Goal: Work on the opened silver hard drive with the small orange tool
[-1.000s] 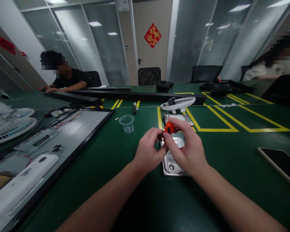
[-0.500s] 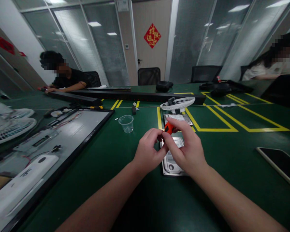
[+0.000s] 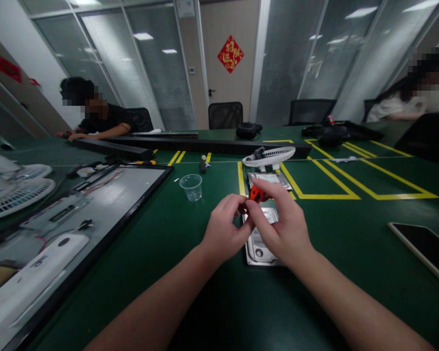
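An orange-and-black screwdriver [image 3: 256,193] sits in the pinched fingers of my right hand [image 3: 283,214], its handle showing at the top and its shaft hidden behind fingers. My left hand [image 3: 225,224] is closed at the screwdriver's lower end, its fingertips meeting those of the right; what they pinch is hidden. Below both hands a silver hard drive [image 3: 259,253] lies on the green table [image 3: 161,253], partly covered by them. Just beyond is a second hard drive [image 3: 281,181], flat on the table.
A clear plastic cup [image 3: 191,187] stands left of my hands. Further left lies a large panel [image 3: 131,195] with electronics and a white casing [image 3: 32,278] on it. A white fan grille [image 3: 270,157] rests beyond the drives, and a phone [image 3: 428,248] lies right. Two people sit across the table.
The screwdriver handle has turned slightly between my right fingers, so its black patch shows at a different place. Both hands have stayed where they were.
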Demonstrator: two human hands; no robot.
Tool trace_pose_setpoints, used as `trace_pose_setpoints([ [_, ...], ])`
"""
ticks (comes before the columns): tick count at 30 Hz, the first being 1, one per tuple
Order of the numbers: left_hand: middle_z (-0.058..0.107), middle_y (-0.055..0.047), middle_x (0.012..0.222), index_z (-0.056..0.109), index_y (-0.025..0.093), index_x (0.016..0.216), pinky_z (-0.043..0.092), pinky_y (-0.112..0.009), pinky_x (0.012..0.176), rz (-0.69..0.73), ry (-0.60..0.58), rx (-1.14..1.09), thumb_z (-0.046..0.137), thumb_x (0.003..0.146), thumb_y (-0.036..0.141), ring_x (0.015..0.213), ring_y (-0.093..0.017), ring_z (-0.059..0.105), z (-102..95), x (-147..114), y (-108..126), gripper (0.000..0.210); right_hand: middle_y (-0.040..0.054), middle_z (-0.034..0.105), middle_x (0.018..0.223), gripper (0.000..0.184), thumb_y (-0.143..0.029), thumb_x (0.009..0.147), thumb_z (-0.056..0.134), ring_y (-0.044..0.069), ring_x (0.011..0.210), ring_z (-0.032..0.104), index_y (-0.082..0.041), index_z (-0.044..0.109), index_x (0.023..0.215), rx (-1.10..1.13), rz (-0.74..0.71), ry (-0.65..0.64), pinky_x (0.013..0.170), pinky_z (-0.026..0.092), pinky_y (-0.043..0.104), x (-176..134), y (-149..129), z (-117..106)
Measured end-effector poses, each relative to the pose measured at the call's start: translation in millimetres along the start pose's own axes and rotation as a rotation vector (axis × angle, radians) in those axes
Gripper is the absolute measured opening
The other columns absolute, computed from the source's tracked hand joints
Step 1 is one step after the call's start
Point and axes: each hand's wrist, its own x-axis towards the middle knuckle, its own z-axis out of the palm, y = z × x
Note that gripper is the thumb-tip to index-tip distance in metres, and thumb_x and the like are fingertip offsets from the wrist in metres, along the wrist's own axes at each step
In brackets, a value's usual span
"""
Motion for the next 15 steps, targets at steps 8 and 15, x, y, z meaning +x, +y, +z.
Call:
trace_pose_setpoints([
  [8, 0.064, -0.003, 0.091, 0.059, 0.02, 0.1, 0.048, -0.03, 0.074, -0.003, -0.038, 0.007, 0.059, 0.095, 0.015, 0.083, -0.017, 0.059, -0.9, 1.2, 2.6, 0.007, 0.009, 0.068, 0.133, 0.048, -0.019, 0.102, 0.054, 0.024, 0.114, 0.066, -0.027, 0.05, 0.149, 0.05, 0.023, -0.04, 0.101, 0.056, 0.046, -2.6, 0.0, -0.1],
  [15, 0.062, 0.0, 0.09, 0.059, 0.02, 0.102, 0.047, -0.028, 0.071, 0.011, 0.01, -0.01, 0.067, 0.088, 0.012, 0.08, -0.015, 0.058, 0.4, -0.1, -0.3, 0.018, 0.0074, 0.069, 0.114, 0.041, -0.023, 0.098, 0.064, 0.024, 0.1, 0.068, -0.026, 0.057, 0.138, -0.004, 0.015, 0.016, 0.09, 0.059, 0.044, -0.8, 1.7, -0.2],
])
